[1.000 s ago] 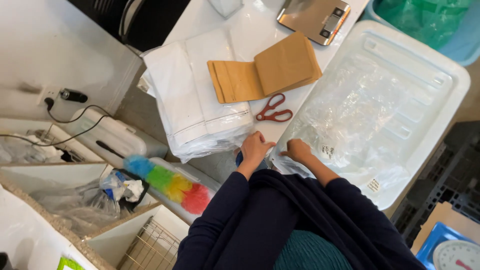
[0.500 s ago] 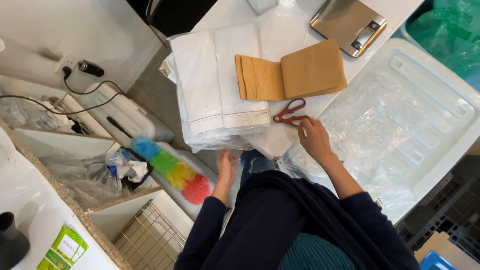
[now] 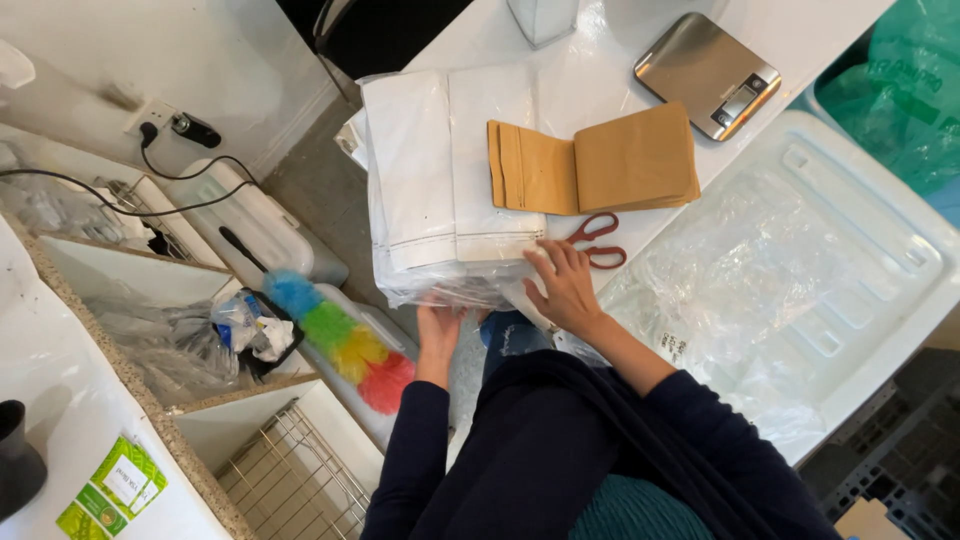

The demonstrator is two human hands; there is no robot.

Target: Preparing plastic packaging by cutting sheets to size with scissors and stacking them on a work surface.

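1. Gripping the near edge of the white bag stack (image 3: 445,185) takes both hands here: the stack, wrapped in clear plastic, lies on the white table (image 3: 600,70) and overhangs its near edge.
2. The left hand (image 3: 440,325) reaches up under that overhang; its fingers are hidden beneath the plastic, so whether they are spread or curled cannot be told.
3. The right hand (image 3: 562,285) lies on top at the near right corner of the stack, fingers slightly spread and pressed flat on the wrap, not pinching anything.
4. To do this well, I judge the upper hand should keep even pressure while the lower one supports the sagging edge, since the slick plastic could let the sheets slide apart.
5. The red scissors (image 3: 597,240) lie just beside the right fingertips, with the brown paper bags (image 3: 600,160) behind them; care is needed not to knock either.
6. A steel scale (image 3: 708,72) sits further back, a clear plastic lid (image 3: 800,260) to the right, and a rainbow duster (image 3: 340,335) lies below on the left.
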